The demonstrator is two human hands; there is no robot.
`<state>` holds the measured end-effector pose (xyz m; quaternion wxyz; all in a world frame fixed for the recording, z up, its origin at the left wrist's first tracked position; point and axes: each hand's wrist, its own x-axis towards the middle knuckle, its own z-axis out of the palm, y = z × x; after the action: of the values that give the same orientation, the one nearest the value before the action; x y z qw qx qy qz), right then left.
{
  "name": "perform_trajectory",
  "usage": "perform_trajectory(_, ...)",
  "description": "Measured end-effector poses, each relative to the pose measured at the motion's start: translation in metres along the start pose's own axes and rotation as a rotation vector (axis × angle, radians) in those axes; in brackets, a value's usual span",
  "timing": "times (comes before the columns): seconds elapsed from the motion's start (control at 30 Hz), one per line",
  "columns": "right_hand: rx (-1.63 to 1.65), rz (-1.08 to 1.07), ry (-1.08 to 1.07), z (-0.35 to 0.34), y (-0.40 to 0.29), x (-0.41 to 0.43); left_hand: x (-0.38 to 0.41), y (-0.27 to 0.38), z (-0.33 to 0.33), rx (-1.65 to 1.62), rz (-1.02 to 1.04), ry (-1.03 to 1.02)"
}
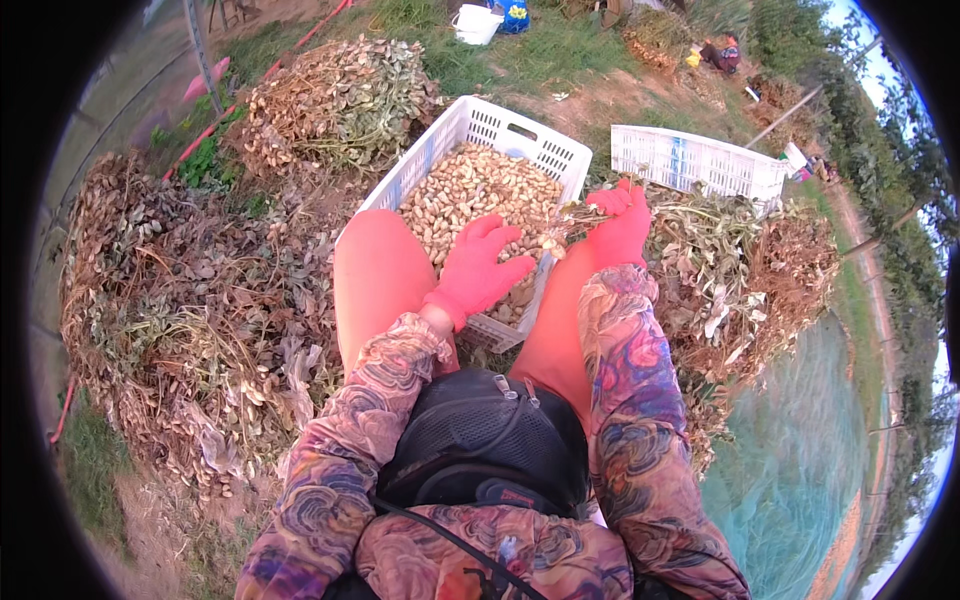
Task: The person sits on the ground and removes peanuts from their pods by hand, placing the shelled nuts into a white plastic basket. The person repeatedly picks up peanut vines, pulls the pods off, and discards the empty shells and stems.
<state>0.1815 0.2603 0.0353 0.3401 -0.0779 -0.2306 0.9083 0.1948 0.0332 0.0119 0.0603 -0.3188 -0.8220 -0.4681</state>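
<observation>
A white slatted plastic crate (459, 120) stands between my knees, holding a broad layer of unshelled peanuts (480, 187). My left hand (480, 266), in a pink-red knit glove, hovers over the near part of the crate with its fingers spread and nothing in them. In the same kind of glove, my right hand (621, 221) is closed around a dried peanut plant (577, 216) at the crate's right rim. A few pods (553, 246) hang from the plant's end, between my two hands.
Heaps of pulled peanut plants lie left (202, 300), behind the crate (337, 105) and right (720, 277). Another white crate (694, 161) leans at the right. Farther off are a white bucket (477, 24) and a seated person (724, 54). Green netting (787, 442) spreads at lower right.
</observation>
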Motion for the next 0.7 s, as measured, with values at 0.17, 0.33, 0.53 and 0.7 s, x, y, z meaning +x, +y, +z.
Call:
perform_trajectory(0.17,0.012,0.085,-0.041,0.009,0.008,-0.009,-0.004,0.013,0.031,-0.434,-0.196,-0.027)
perform_trajectory(0.33,-0.159,0.021,0.108,0.021,0.006,-0.012,0.003,0.029,0.027,-0.317,-0.239,-0.007)
perform_trajectory(0.53,-0.163,0.122,0.024,0.018,0.006,-0.014,-0.004,0.034,0.022,-0.317,-0.231,-0.022)
perform_trajectory(0.7,-0.282,0.06,0.147,0.02,0.015,-0.009,-0.027,0.057,-0.005,-0.403,-0.256,-0.093)
